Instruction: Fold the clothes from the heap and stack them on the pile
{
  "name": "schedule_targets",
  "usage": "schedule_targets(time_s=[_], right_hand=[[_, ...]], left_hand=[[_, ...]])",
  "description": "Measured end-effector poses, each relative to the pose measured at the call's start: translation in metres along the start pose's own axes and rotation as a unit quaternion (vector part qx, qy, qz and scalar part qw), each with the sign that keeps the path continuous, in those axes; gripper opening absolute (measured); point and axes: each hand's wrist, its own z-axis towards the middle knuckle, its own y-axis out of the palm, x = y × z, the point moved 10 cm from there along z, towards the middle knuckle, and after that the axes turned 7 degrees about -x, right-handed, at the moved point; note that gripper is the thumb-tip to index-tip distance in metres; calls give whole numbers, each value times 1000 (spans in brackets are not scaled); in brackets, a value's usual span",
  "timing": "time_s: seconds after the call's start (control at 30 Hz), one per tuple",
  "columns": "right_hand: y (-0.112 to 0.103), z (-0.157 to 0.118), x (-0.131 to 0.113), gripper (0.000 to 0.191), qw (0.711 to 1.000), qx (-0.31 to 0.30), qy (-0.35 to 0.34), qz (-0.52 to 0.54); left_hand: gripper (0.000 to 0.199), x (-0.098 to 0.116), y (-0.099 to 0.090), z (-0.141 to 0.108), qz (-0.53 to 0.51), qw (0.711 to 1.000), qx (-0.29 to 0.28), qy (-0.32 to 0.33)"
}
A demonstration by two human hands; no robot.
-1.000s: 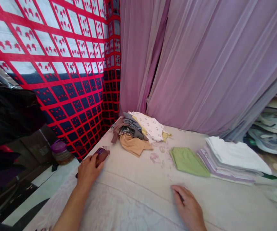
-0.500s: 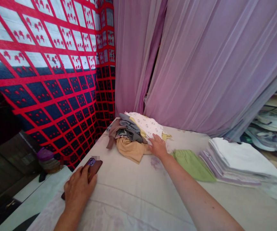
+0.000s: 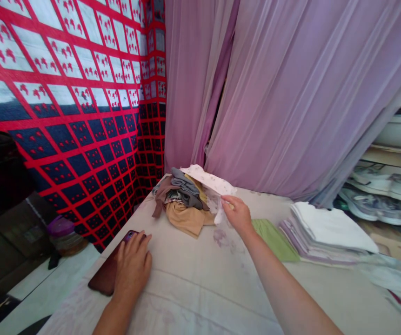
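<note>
My right hand (image 3: 237, 214) pinches the near edge of a white garment with a small print (image 3: 210, 180) and lifts that edge a little. The garment lies over the right side of a rumpled clothes pile, with grey folded cloth (image 3: 185, 181), tan cloth (image 3: 185, 217) and brown cloth (image 3: 162, 197) in it. At the lower left, my left hand (image 3: 133, 263) rests with its fingers stretched out, partly across a dark phone (image 3: 104, 274) lying face down on the bed (image 3: 193, 279).
Folded green cloth (image 3: 275, 239) lies right of my right forearm, beside a stack of white and lilac cloths (image 3: 333, 228). Purple curtains (image 3: 273, 93) hang behind. A red-grid blanket (image 3: 92, 116) hangs at left. Shoes (image 3: 378, 200) stand on a rack at right.
My right hand has closed on the white garment's near edge and raised it. My left hand has shifted right across the phone, uncovering more of its back.
</note>
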Motion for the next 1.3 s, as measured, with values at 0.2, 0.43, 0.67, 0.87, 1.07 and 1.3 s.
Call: schedule_targets(time_s=[0.2,0.43,0.67,0.87,1.07,1.3], right_hand=[[-34,-109,-40,24,996,4,-46,72],[3,-215,-76,25,971,-188,-58,132],[-9,-217,-31,25,964,-173,-3,201],[-19,-229,61,46,993,14,114,-26],[-14,-227,54,18,994,-50,93,33],[-44,-240,117,18,939,53,225,255]], left_hand=[[43,29,4,-7,-67,991,38,108],[35,28,28,-5,-96,989,-39,103],[35,31,26,1,-123,987,-84,57],[43,49,38,17,-233,954,-159,-102],[25,85,41,30,-334,922,-154,-122],[34,109,14,-3,-508,850,-99,-102]])
